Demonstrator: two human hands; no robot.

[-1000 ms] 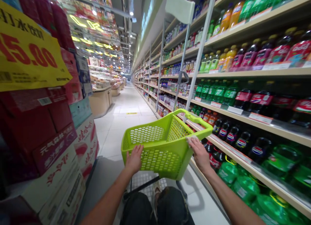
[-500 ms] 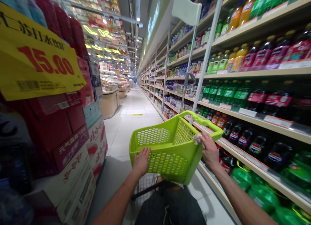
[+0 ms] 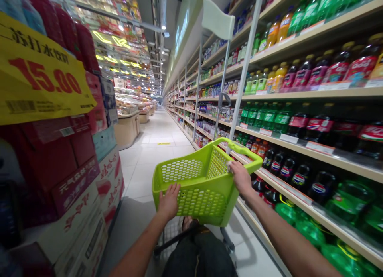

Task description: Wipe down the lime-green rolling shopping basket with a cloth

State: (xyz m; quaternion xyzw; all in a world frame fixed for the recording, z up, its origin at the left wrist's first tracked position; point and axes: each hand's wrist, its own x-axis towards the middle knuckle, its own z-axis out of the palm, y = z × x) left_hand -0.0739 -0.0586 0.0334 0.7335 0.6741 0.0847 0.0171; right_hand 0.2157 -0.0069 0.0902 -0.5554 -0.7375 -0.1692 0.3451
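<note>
"Where's the cart (image 3: 203, 191)?"
"On the floor (image 3: 140, 171), beside the shelves (image 3: 293, 95)."
"How are we holding?"
"From my screen, the left hand (image 3: 169, 202) lies spread, unclenched, across its near rim (image 3: 206, 182); the right hand (image 3: 240, 176) pinches a whitish wad (image 3: 229, 165), maybe tissue, near the handle (image 3: 239, 148)."
"Best technique?"
"I'd brace left and rub evenly, keeping fingertips flat."

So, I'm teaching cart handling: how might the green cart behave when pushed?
The green cart should stay fairly stiff, as its basket looks like moulded plastic. Its many holes suggest lightness for its size. Set high above a slim lower frame, it might tip if shoved.
</note>
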